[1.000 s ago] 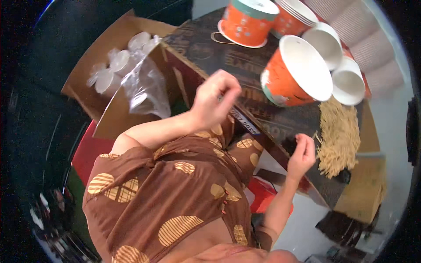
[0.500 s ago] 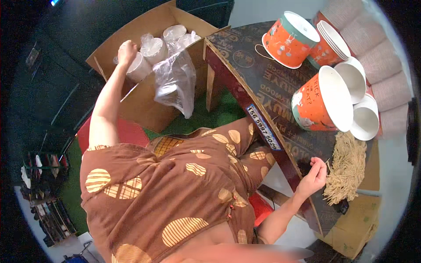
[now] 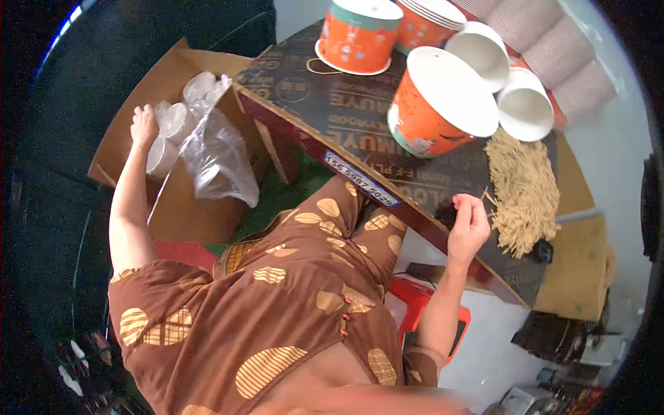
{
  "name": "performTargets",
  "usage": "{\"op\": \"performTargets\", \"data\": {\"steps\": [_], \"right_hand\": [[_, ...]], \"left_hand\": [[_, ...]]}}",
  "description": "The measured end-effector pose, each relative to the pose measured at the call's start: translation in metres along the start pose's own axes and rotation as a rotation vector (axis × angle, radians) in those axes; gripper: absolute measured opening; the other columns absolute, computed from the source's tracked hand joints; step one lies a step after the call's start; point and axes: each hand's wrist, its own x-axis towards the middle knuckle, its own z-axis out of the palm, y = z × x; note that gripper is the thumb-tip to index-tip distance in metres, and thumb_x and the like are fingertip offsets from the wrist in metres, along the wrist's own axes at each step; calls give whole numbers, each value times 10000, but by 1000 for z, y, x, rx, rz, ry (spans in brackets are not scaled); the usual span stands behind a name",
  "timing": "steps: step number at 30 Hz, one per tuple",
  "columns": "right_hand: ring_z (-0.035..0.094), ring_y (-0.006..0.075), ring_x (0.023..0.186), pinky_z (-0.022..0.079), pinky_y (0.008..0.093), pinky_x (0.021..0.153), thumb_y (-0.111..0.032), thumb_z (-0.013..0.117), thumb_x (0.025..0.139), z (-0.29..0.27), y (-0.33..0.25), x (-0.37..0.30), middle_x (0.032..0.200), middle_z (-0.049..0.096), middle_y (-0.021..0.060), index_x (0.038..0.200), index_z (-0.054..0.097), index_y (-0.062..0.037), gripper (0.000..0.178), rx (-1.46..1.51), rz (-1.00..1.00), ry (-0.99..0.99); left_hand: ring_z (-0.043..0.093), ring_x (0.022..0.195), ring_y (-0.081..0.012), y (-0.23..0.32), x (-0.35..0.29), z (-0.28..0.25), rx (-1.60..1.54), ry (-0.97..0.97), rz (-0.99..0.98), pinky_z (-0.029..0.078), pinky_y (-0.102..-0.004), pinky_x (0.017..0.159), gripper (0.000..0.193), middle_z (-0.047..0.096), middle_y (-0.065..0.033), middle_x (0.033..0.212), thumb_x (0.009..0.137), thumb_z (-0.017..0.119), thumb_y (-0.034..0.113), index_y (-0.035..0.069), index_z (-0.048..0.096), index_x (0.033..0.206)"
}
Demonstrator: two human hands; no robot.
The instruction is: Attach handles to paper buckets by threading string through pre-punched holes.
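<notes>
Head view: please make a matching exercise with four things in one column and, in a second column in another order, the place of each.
Things:
1. left hand
2. right hand
3. pile of thin tan sticks
4. big orange paper bucket with white inside

Places:
A. lying on its side on the dark printed table top
B. in the brown cardboard box, at the white plastic lids
C. at the table's near edge, beside the sticks
D. spread on the table, below the small white cups

Pairs: 1-B, 2-C, 3-D, 4-A
</notes>
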Motion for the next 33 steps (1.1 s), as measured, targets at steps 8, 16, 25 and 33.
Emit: {"op": "performTargets", "data": {"steps": [8,16,25,33], "right_hand": [[555,98,792,459,242,721,-43,501,948,-11,-5,-4,921,635,40,977,633,18,148,262,76,161],[577,91,826,471,231,757,-44,576,931,-57,5,9,951,652,35,997,645,10,110,85,104,303],[596,391,744,462,487,716,-178,664,803,-33,-9,37,774,622,212,759,634,34,218,-1010,-81,-18],[636,390,692,503,464,684,-56,623,753,-28,-1,46,709,639,237,679,633,39,120,-1059,-101,-153]], "left_hand": [[615,961,-438,71,29,-57,-8,336,-29,563,-457,730,436,440,-260,1276,844,582,104,7,430,1241],[423,1253,-370,195,-14,-184,-634,862,483,366,-423,1048,496,410,-212,1363,789,624,41,8,498,1269],[439,1252,-396,314,-99,-245,-1062,709,1018,371,-465,1035,355,447,-238,1347,722,589,-63,4,592,1071],[451,1194,-417,361,-121,-282,-1246,597,1143,367,-506,998,444,476,-228,1277,662,647,-24,1,553,1095]]}}
